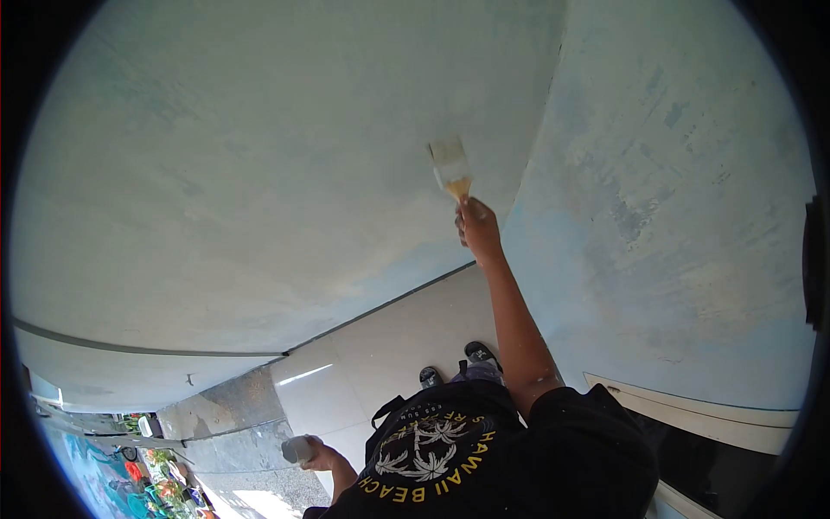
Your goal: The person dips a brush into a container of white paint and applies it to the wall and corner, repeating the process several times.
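My right hand [479,232] grips the yellowish handle of a wide flat paintbrush [450,164], its arm stretched out toward the wall. The bristles point up and overlap the patchy grey-green wall [259,156] near the corner. Low on the left, my left hand [321,455] is wrapped around a small greyish cup [297,449], held out beside my body. What is inside the cup is hidden from this angle.
A second wall [657,190] with scuffed, bluish patches meets the first at a corner on the right. Below it runs a cream frame [692,406] around a dark opening. Pale floor tiles [333,381] lie under my feet. Colourful items [160,484] and plants stand outside, lower left.
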### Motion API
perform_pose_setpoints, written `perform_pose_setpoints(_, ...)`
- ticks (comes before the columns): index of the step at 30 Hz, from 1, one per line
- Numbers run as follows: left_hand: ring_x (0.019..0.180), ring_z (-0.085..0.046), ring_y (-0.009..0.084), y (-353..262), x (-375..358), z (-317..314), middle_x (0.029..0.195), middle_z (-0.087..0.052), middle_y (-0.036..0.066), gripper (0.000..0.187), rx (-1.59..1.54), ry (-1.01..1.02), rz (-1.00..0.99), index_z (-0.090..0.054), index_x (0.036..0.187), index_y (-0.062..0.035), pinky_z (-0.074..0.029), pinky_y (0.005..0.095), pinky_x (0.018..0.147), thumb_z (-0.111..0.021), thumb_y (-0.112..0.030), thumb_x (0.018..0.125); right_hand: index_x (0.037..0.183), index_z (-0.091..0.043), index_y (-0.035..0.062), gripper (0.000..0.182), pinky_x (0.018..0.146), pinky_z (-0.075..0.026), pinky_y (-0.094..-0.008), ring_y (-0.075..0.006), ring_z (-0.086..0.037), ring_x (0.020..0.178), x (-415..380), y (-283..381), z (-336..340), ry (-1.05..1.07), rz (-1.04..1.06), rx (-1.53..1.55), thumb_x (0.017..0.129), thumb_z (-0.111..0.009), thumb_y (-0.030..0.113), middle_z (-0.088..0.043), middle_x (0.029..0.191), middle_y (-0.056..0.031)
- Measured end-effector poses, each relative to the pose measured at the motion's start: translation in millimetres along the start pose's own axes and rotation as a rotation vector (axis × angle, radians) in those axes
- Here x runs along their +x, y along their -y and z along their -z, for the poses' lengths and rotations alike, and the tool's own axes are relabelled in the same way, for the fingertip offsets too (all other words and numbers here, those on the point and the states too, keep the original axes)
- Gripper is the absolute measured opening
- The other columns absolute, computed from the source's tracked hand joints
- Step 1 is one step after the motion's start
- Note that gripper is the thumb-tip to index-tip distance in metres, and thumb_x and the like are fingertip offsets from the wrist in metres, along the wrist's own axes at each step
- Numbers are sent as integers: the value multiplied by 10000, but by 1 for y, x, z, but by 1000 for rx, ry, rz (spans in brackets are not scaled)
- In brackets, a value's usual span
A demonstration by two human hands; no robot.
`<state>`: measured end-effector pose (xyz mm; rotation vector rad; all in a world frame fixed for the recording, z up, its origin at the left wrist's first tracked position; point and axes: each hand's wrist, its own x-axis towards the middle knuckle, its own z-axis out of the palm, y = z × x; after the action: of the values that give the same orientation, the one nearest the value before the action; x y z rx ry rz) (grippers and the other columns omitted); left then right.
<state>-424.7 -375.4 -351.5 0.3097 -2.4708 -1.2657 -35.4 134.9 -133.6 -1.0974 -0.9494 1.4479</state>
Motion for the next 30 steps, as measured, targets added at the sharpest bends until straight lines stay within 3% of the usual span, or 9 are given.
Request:
perform_pose_setpoints(5, 1100, -546, 418, -53, -42, -40, 1214, -492, 309, 918, -70, 218, -119, -281, 1312, 66, -502, 467, 889, -822, -318, 677, 732, -510, 90, 359, 395, -307, -212, -38, -378, 428, 16, 64, -10, 55, 169, 1, 986, -476, 340, -440, 563, 40)
perform_pose_setpoints(8, 1099, -550, 392, -85, -66, -60, 1219, -489, 291, 869, -238, 325, -222, -285, 1317, 50, -506, 444, 886, -798, -276, 696, 697, -510, 81, 389, 398, -317, -236, -60, -393, 426, 57, -21, 4, -13, 118, -173, 979, -483, 349, -455, 551, 22)
perform_pose_setpoints(14, 1119, -545, 369, -133, -106, -59, 1232, -490, 266, 863, -260, 416, -280, -290, 1324, 30, -506, 431, 898, -800, -282, 703, 690, -509, 76, 429, 337, -272, -284, -110, -374, 372, 56, -167, 52, -110, -593, -309, 969, -467, 400, -460, 537, -8)
perform_pose_setpoints(15, 1129, -539, 363, -135, -109, -62, 1242, -487, 253, 862, -302, 426, -346, -290, 1328, 23, -504, 428, 905, -802, -278, 703, 690, -509, 76, 429, 337, -272, -284, -110, -374, 372, 57, -174, 56, -107, -590, -309, 969, -467, 400, -460, 537, -8)
perform_pose_setpoints(17, 1179, -506, 337, -149, -121, -61, 1295, -450, 241, 813, -395, 490, -337, -287, 1327, 13, -474, 421, 968, -786, -211, 726, 678, -510, 72, 426, 340, -266, -296, -118, -373, 375, 55, -159, 55, -85, -596, -347, 969, -470, 380, -459, 536, -12)
perform_pose_setpoints(22, 1202, -487, 340, -170, -142, -49, 1318, -435, 235, 808, -391, 502, -360, -272, 1354, 7, -462, 426, 979, -767, -193, 747, 691, -524, 67, 400, 348, -256, -261, -68, -334, 384, 40, -7, 17, -22, -170, -312, 966, -493, 356, -443, 537, 19)
perform_pose_setpoints(24, 1208, -481, 341, -175, -148, -45, 1326, -430, 233, 814, -361, 482, -383, -267, 1364, 7, -457, 427, 984, -764, -191, 751, 727, -572, 23, 378, 426, -330, -294, -96, -395, 435, 28, 33, 16, -16, -1, -205, 955, -522, 321, -464, 534, -2)
perform_pose_setpoints(28, 1219, -469, 341, -179, -162, -37, 1339, -421, 230, 824, -386, 481, -321, -260, 1379, 7, -441, 421, 994, -760, -197, 757, 714, -558, 42, 376, 413, -325, -295, -84, -399, 433, 27, 21, 24, -5, 66, -127, 963, -512, 320, -457, 532, 7)
perform_pose_setpoints(30, 1225, -462, 339, -180, -169, -35, 1345, -417, 227, 826, -392, 470, -324, -258, 1383, 6, -434, 420, 1000, -759, -199, 758, 721, -500, 111, 386, 334, -245, -212, -26, -313, 376, 37, -23, 30, 58, -181, -87, 978, -472, 397, -428, 541, 53)
